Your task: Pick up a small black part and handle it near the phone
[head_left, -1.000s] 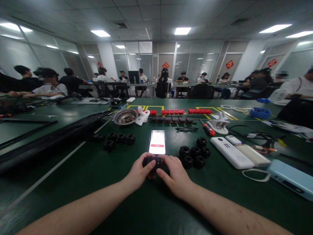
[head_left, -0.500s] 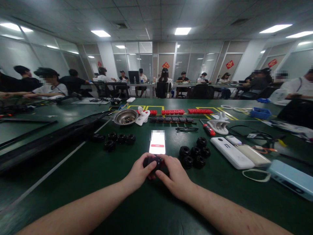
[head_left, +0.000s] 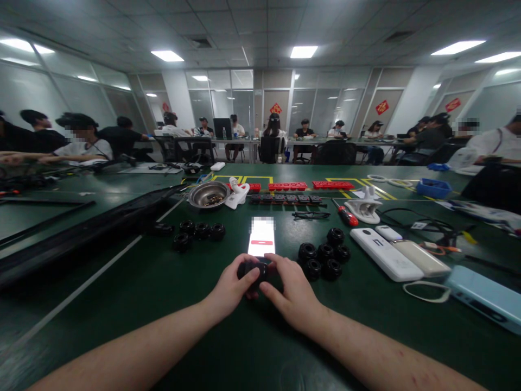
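My left hand (head_left: 231,289) and my right hand (head_left: 291,293) meet at the table's middle, both closed round one small black wheel-like part (head_left: 253,269) held just above the green table (head_left: 122,293). A lit phone (head_left: 261,239) lies flat right behind the hands. A cluster of several black wheel parts (head_left: 324,255) sits to the right of my right hand. Another row of black wheel parts (head_left: 196,231) lies to the left, farther from my left hand.
Behind the phone are a metal bowl (head_left: 209,194), a white clip (head_left: 238,194), red blocks (head_left: 287,186), a red-handled screwdriver (head_left: 345,214). White power banks (head_left: 385,252) and a light blue case (head_left: 484,296) lie right. A long black bar (head_left: 93,225) runs left. People sit around.
My hands have barely shifted; the fingers have turned slightly round the black part. Nothing else on the table has moved.
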Demonstrator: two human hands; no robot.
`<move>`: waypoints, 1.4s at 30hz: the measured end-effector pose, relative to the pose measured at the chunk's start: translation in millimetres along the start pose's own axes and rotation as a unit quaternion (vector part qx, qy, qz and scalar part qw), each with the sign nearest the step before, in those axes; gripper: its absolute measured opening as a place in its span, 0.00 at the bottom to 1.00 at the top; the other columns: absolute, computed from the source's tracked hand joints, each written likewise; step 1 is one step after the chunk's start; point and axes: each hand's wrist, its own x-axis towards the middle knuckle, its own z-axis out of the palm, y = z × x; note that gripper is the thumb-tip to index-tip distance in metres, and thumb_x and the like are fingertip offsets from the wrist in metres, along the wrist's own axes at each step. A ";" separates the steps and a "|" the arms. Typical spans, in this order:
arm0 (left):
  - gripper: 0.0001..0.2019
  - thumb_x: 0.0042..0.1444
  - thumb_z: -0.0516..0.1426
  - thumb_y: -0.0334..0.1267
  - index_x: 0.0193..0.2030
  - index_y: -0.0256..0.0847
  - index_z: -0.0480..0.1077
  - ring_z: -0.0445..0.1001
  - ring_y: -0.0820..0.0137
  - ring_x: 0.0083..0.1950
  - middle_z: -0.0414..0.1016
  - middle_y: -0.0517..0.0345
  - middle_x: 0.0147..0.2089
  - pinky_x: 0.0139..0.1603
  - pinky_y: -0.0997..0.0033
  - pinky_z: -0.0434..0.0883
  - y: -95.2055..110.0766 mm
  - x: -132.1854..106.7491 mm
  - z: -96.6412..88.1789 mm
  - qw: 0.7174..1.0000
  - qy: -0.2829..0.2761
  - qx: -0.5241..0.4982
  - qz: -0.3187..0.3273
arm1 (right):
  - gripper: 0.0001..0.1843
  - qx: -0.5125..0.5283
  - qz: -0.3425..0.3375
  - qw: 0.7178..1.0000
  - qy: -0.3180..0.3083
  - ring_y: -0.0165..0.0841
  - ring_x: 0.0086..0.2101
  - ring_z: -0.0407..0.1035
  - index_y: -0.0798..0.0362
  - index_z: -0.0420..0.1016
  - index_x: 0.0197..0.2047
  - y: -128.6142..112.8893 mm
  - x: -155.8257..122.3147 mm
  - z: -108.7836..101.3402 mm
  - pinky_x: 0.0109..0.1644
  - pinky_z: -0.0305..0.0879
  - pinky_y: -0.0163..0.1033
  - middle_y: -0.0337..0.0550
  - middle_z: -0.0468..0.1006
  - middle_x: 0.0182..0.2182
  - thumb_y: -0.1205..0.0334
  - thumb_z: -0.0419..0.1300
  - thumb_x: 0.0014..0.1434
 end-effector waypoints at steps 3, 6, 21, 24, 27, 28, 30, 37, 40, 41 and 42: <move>0.14 0.47 0.53 0.45 0.38 0.40 0.58 0.68 0.76 0.24 0.66 0.61 0.32 0.23 0.75 0.66 -2.0 1.6 0.6 1.000 -0.005 0.007 0.000 | 0.14 -0.007 -0.014 1.000 -0.009 0.35 0.35 0.62 0.52 0.62 0.45 -0.1 1.9 -0.7 0.40 0.59 0.43 0.43 0.70 0.35 0.60 0.53 0.54; 0.15 0.48 0.52 0.45 0.38 0.39 0.58 0.67 0.77 0.22 0.66 0.62 0.29 0.22 0.75 0.65 -4.5 4.3 1.2 1.000 -0.004 0.008 -0.003 | 0.14 -0.013 -0.047 0.999 -0.006 0.35 0.38 0.62 0.52 0.62 0.45 -2.1 1.6 -1.1 0.42 0.58 0.43 0.43 0.70 0.37 0.64 0.53 0.54; 0.15 0.47 0.53 0.46 0.38 0.39 0.58 0.67 0.76 0.23 0.66 0.62 0.31 0.23 0.75 0.65 -4.4 3.7 -0.9 1.000 -0.005 0.006 -0.008 | 0.17 -0.010 -0.022 1.000 -0.007 0.35 0.39 0.62 0.51 0.62 0.45 1.2 1.5 0.9 0.43 0.58 0.43 0.43 0.70 0.39 0.62 0.57 0.51; 0.16 0.47 0.52 0.47 0.38 0.39 0.58 0.67 0.76 0.22 0.66 0.62 0.30 0.23 0.75 0.65 -3.2 3.2 -1.5 1.000 0.003 0.009 -0.009 | 0.22 -0.006 -0.047 0.999 0.005 0.35 0.42 0.60 0.51 0.60 0.47 -1.0 0.1 0.8 0.47 0.56 0.43 0.43 0.68 0.42 0.67 0.58 0.48; 0.15 0.46 0.53 0.47 0.37 0.40 0.60 0.68 0.75 0.27 0.66 0.61 0.33 0.24 0.75 0.66 -0.6 0.7 -0.8 1.000 0.002 0.018 0.001 | 0.24 -0.006 -0.029 1.000 0.007 0.37 0.41 0.61 0.52 0.59 0.48 -3.4 -1.3 0.0 0.45 0.57 0.44 0.45 0.68 0.41 0.62 0.60 0.47; 0.15 0.46 0.54 0.46 0.37 0.41 0.60 0.68 0.74 0.27 0.66 0.60 0.34 0.25 0.75 0.66 -0.1 -0.1 -0.4 1.000 0.002 0.019 0.001 | 0.24 -0.006 -0.019 1.000 0.006 0.37 0.40 0.61 0.52 0.59 0.48 -3.9 -1.5 -0.3 0.44 0.57 0.44 0.45 0.68 0.41 0.60 0.59 0.48; 0.14 0.47 0.54 0.46 0.37 0.41 0.59 0.68 0.75 0.27 0.66 0.61 0.34 0.24 0.75 0.67 0.0 -0.9 0.2 1.000 0.000 0.018 0.001 | 0.20 -0.006 -0.005 1.000 -0.003 0.36 0.38 0.62 0.52 0.60 0.48 -4.2 -1.2 -0.9 0.42 0.58 0.44 0.44 0.69 0.38 0.58 0.56 0.51; 0.14 0.48 0.52 0.46 0.38 0.39 0.58 0.68 0.76 0.23 0.66 0.62 0.31 0.23 0.75 0.66 -2.1 2.3 0.2 1.000 -0.011 0.018 -0.011 | 0.15 -0.009 -0.022 1.000 -0.014 0.36 0.38 0.62 0.52 0.62 0.45 -0.9 1.2 -0.2 0.42 0.59 0.45 0.44 0.70 0.38 0.62 0.54 0.54; 0.15 0.48 0.51 0.47 0.39 0.39 0.58 0.68 0.76 0.22 0.66 0.62 0.29 0.22 0.75 0.65 -2.5 3.3 -0.4 1.000 0.006 0.010 -0.015 | 0.21 -0.004 -0.056 0.998 -0.005 0.36 0.43 0.60 0.51 0.59 0.49 -2.1 1.0 -0.6 0.47 0.56 0.45 0.44 0.68 0.43 0.66 0.56 0.51; 0.15 0.48 0.52 0.47 0.39 0.39 0.58 0.67 0.76 0.22 0.66 0.62 0.29 0.22 0.75 0.65 -2.8 3.2 -0.7 1.000 0.008 0.009 -0.010 | 0.22 -0.004 -0.056 0.998 -0.004 0.35 0.43 0.60 0.51 0.58 0.49 -2.8 0.9 -0.8 0.48 0.56 0.45 0.44 0.68 0.44 0.67 0.57 0.50; 0.15 0.48 0.52 0.47 0.38 0.39 0.58 0.67 0.76 0.23 0.66 0.62 0.30 0.22 0.75 0.65 -2.9 2.9 -0.8 1.000 0.008 0.009 -0.004 | 0.23 -0.005 -0.052 0.999 -0.005 0.35 0.44 0.60 0.51 0.58 0.49 -3.6 0.8 -1.0 0.48 0.56 0.44 0.44 0.67 0.44 0.67 0.57 0.50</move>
